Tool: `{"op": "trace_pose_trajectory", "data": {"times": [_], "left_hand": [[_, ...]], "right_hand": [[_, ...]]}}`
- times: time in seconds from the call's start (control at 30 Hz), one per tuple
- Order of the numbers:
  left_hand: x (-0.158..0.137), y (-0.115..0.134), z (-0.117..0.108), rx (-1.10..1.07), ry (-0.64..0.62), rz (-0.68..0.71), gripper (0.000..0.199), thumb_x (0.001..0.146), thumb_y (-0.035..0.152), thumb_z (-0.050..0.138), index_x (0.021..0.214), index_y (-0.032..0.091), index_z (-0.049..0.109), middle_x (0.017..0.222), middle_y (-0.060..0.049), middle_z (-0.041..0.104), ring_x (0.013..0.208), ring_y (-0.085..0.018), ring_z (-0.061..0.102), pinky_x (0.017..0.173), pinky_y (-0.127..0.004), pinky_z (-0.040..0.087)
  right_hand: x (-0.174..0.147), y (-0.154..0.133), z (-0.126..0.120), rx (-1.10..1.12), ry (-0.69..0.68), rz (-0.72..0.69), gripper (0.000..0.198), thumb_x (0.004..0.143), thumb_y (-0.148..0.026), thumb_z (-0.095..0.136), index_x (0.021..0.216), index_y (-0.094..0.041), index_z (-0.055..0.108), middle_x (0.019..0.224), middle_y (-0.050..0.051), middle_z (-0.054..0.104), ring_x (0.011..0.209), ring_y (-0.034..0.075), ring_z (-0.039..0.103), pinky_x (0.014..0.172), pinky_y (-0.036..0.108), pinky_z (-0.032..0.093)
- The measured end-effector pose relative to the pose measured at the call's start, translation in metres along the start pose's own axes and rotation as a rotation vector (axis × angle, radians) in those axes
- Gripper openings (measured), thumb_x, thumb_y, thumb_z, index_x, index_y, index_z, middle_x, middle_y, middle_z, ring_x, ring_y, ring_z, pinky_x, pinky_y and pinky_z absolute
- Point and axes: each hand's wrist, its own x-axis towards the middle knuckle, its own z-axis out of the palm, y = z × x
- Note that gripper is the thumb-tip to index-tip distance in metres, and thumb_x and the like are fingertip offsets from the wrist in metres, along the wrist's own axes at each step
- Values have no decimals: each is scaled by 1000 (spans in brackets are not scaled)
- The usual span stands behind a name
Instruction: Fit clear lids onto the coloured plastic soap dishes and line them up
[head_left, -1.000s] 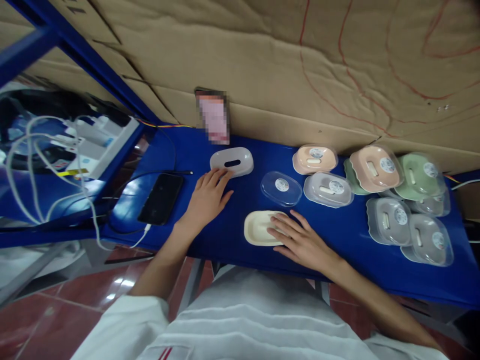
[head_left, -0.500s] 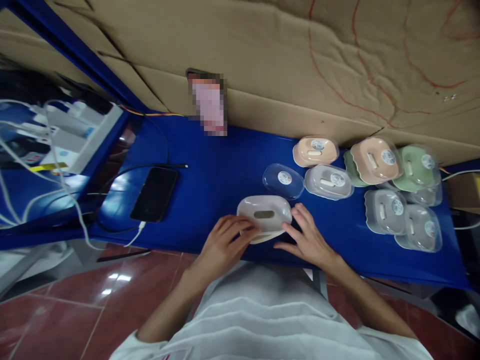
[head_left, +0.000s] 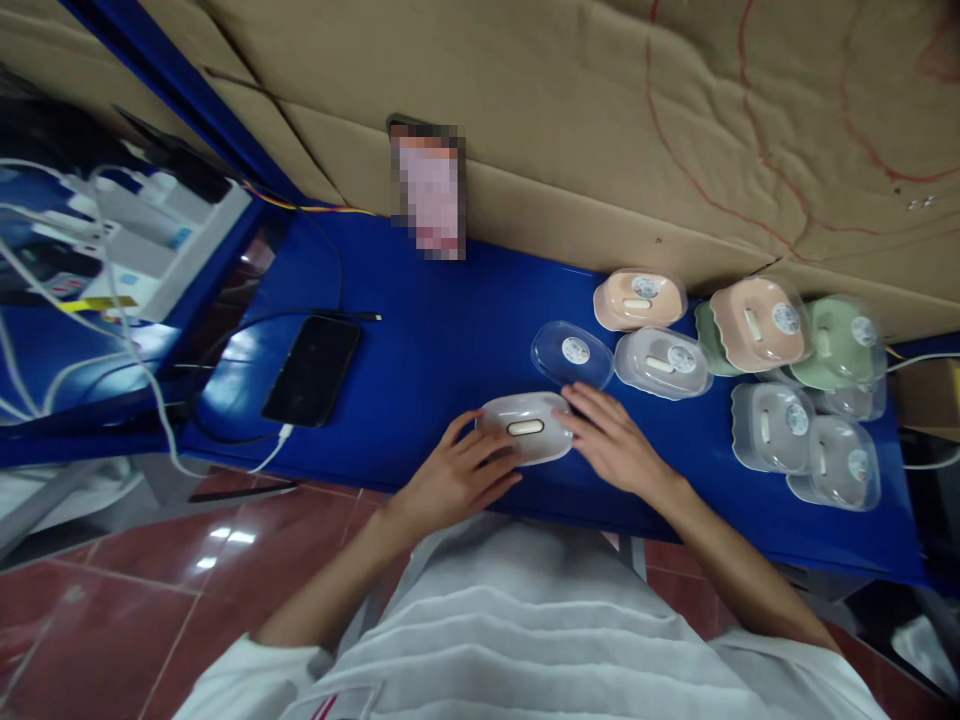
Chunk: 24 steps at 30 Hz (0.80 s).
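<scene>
A light grey soap dish (head_left: 536,454) with a cream oval piece in its middle slot lies on the blue table in front of me. My left hand (head_left: 466,470) holds its left side, fingers reaching over the rim and thumb near the front edge. On the right side, my right hand (head_left: 609,437) grips the rim with its fingertips on the inner surface. Just behind the dish is a clear plastic lid (head_left: 559,350) with a round white sticker. What lies beneath the dish is hidden.
Several lidded soap dishes stand to the right: peach (head_left: 637,300), grey (head_left: 656,365) and green (head_left: 832,345), some stacked. At left lies a black phone (head_left: 312,370) with a white cable. A blurred-out phone (head_left: 429,195) leans on the cardboard (head_left: 540,200) behind.
The grey dish has gone from tilted to flat, and the cream piece now fills its slot, which looked dark before. My right hand has moved left onto the rim.
</scene>
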Motion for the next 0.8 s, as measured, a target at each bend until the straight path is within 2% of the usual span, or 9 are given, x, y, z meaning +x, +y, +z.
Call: {"op": "trace_pose_trajectory", "data": {"times": [0.1, 0.17, 0.23, 0.3, 0.4, 0.47, 0.57, 0.7, 0.8], "left_hand": [[32, -30, -10, -116, 36, -72, 33, 102, 22, 67, 134, 29, 72, 138, -10, 72, 128, -26, 70, 115, -49, 57], [68, -54, -15, -91, 11, -129, 43, 105, 20, 60, 146, 31, 67, 147, -11, 68, 135, -28, 67, 118, -52, 55], [109, -78, -14, -91, -92, -66, 50, 105, 19, 60, 153, 32, 61, 159, -9, 60, 146, -30, 59, 125, -55, 48], [145, -99, -7, -145, -245, 47, 60, 99, 22, 72, 156, 29, 58, 170, -10, 48, 157, -32, 49, 131, -54, 41], [170, -118, 1, -228, -376, 114, 58, 94, 30, 82, 149, 22, 65, 169, -14, 50, 157, -32, 49, 131, -49, 41], [161, -116, -3, -245, -321, 87, 50, 96, 36, 82, 142, 22, 69, 167, -15, 53, 155, -31, 53, 130, -48, 43], [114, -91, -21, -218, -200, 33, 43, 99, 41, 77, 140, 29, 70, 167, -10, 54, 153, -29, 55, 128, -50, 48], [44, -43, -34, -89, -35, 0, 39, 101, 29, 77, 139, 26, 68, 160, -14, 61, 152, -32, 57, 122, -56, 53], [16, -28, -28, -55, 33, -6, 46, 99, 22, 78, 142, 25, 64, 154, -16, 65, 149, -33, 60, 119, -57, 56]], "right_hand": [[3, 17, 3, -10, 81, 194, 63, 110, -23, 51, 171, -30, 40, 179, 7, 36, 169, 33, 25, 135, 64, 36], [4, 25, 9, -26, 107, 264, 64, 111, -23, 49, 173, -27, 36, 179, 10, 35, 170, 35, 24, 134, 67, 35], [7, 29, 13, -26, 113, 291, 61, 111, -27, 52, 171, -26, 40, 176, 12, 40, 169, 35, 27, 133, 67, 36], [11, 32, 13, -16, 137, 299, 55, 110, -31, 56, 165, -24, 49, 171, 14, 48, 167, 35, 32, 132, 65, 40], [18, 36, 2, 18, 200, 264, 47, 111, -32, 56, 156, -22, 58, 161, 15, 59, 162, 33, 42, 130, 62, 45], [20, 33, -8, 55, 215, 230, 48, 111, -30, 56, 158, -24, 57, 161, 14, 60, 161, 33, 44, 129, 62, 46], [14, 19, -15, 103, 191, 167, 56, 109, -29, 60, 164, -29, 50, 167, 11, 54, 162, 33, 43, 129, 62, 47], [-1, -7, -8, 76, 135, 4, 60, 106, -21, 66, 164, -25, 52, 165, 11, 56, 163, 31, 41, 130, 55, 49], [-6, -17, 0, 37, 96, -71, 60, 104, -17, 68, 162, -24, 54, 162, 11, 60, 163, 30, 41, 131, 53, 47]]}}
